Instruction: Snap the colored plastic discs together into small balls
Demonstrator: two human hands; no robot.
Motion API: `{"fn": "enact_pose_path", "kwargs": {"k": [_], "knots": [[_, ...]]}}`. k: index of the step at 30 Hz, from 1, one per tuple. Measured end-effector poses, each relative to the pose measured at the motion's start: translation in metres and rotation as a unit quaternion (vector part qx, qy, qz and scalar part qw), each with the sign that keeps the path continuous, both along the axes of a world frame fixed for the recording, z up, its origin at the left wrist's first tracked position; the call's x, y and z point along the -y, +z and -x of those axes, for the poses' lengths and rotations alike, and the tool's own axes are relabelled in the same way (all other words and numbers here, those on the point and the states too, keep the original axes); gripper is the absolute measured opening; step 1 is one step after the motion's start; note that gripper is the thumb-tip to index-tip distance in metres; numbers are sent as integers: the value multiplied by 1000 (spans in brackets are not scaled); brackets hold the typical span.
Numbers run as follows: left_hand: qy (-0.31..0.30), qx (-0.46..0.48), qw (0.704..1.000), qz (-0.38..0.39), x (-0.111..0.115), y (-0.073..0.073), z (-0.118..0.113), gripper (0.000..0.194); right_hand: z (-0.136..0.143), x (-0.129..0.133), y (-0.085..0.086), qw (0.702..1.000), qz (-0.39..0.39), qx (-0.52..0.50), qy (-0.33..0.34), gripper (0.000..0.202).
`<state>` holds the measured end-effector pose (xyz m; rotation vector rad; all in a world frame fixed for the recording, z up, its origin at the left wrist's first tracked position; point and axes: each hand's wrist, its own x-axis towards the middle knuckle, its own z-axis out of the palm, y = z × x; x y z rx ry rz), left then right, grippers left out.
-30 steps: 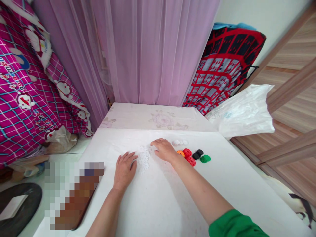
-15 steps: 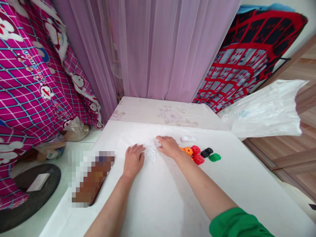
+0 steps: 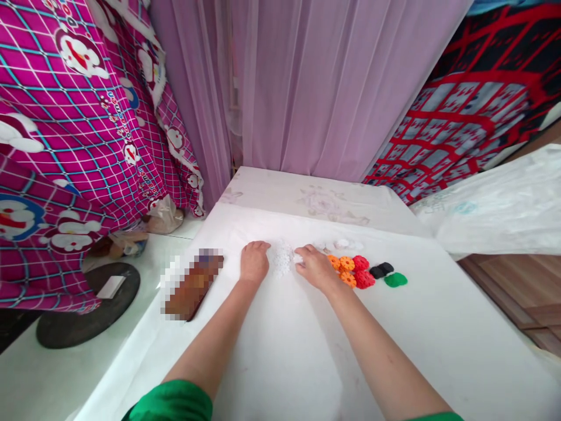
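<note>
A loose pile of small white pieces (image 3: 283,258) lies on the white-covered table between my hands. At its left edge is my left hand (image 3: 255,261), back up, its fingers curled together; whatever they hold, if anything, is hidden. My right hand (image 3: 314,266) is at the pile's right side with bent fingers, and a bit of white shows at its fingertips. Just right of that hand are orange notched discs (image 3: 347,264), then red discs (image 3: 363,279), black discs (image 3: 381,270) and green discs (image 3: 395,279). More white discs (image 3: 342,244) lie behind the orange ones.
A phone-like object (image 3: 195,286), pixelated, lies at the left edge of the table (image 3: 280,362). Purple curtains (image 3: 307,88) hang behind. A white plastic bag (image 3: 504,199) is at the right. On the floor at left sits a dark round base (image 3: 87,318).
The view has shifted left and tipped slightly. My left hand's spread fingers have curled in at the pile's upper left. My right hand has moved a little off the pile, uncovering more orange discs.
</note>
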<state>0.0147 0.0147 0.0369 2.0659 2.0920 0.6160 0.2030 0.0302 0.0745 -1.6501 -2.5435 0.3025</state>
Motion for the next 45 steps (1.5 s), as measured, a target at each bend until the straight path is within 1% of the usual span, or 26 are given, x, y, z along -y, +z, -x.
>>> {"fn": "enact_pose_path", "kwargs": {"k": [4, 6, 8, 9, 11, 12, 13, 15, 16, 17, 18, 19, 20, 22, 24, 26, 28, 30, 33, 35, 36, 38, 42, 45], "knots": [[7, -1, 1000, 4, 0, 1, 0, 45, 2, 6, -14, 999, 15, -44, -2, 29], [9, 0, 1000, 5, 0, 2, 0, 44, 1, 7, -17, 998, 11, -65, -4, 26], [12, 1, 1000, 5, 0, 1, 1, 44, 1, 9, -15, 995, 9, -100, -21, 24], [13, 1, 1000, 5, -1, 1, 1, 44, 3, 12, -12, 990, 18, -134, -36, 22], [16, 2, 1000, 4, -3, 0, 0, 43, 13, 21, -4, 969, 61, -233, -61, 17], [18, 1, 1000, 5, -4, 1, 0, 42, 20, 29, 1, 950, 94, -292, -61, 15], [20, 0, 1000, 5, -4, 1, 0, 41, 30, 38, 5, 928, 130, -347, -49, 14], [21, -2, 1000, 7, -5, 2, -1, 41, 51, 59, 12, 883, 202, -424, 10, 15], [20, -4, 1000, 7, -5, 2, -1, 41, 61, 69, 14, 865, 235, -441, 37, 14], [18, -6, 1000, 7, -5, 3, -1, 42, 70, 78, 14, 856, 259, -445, 57, 13], [17, -8, 1000, 6, -5, 3, -1, 42, 77, 85, 14, 855, 270, -437, 70, 12], [16, -10, 1000, 5, -5, 3, -1, 43, 82, 88, 12, 864, 266, -422, 73, 11], [16, -11, 1000, 5, -5, 2, -1, 43, 85, 89, 11, 881, 244, -399, 67, 9], [17, -11, 1000, 6, -5, 1, 0, 43, 82, 82, 7, 926, 157, -342, 38, 7], [16, -10, 1000, 5, -6, 0, 1, 41, 70, 66, 6, 957, 61, -285, 5, 10], [12, -5, 1000, -3, -6, -1, 1, 40, 49, 46, 7, 970, 0, -243, -20, 14], [9, 1, 1000, -15, -4, -2, 2, 41, 23, 23, 11, 975, -27, -217, -46, 17], [5, 10, 1000, -24, -3, -3, 3, 40, -6, -1, 16, 975, -42, -200, -88, 19], [2, 29, 999, -45, -3, -5, 6, 38, -45, -34, 22, 968, -24, -182, -169, 21], [0, 42, 997, -59, -4, -7, 7, 37, -62, -51, 24, 967, -5, -162, -195, 19], [-2, 47, 997, -64, -4, -8, 8, 36, -67, -57, 25, 968, 2, -154, -197, 17], [-6, 55, 996, -72, -5, -10, 10, 35, -70, -67, 24, 972, 26, -143, -187, 16], [-12, 60, 995, -83, -6, -13, 12, 35, -67, -76, 17, 974, 83, -139, -156, 17], [-18, 67, 994, -88, -7, -14, 13, 33, -65, -79, 12, 977, 90, -123, -150, 16]]}}
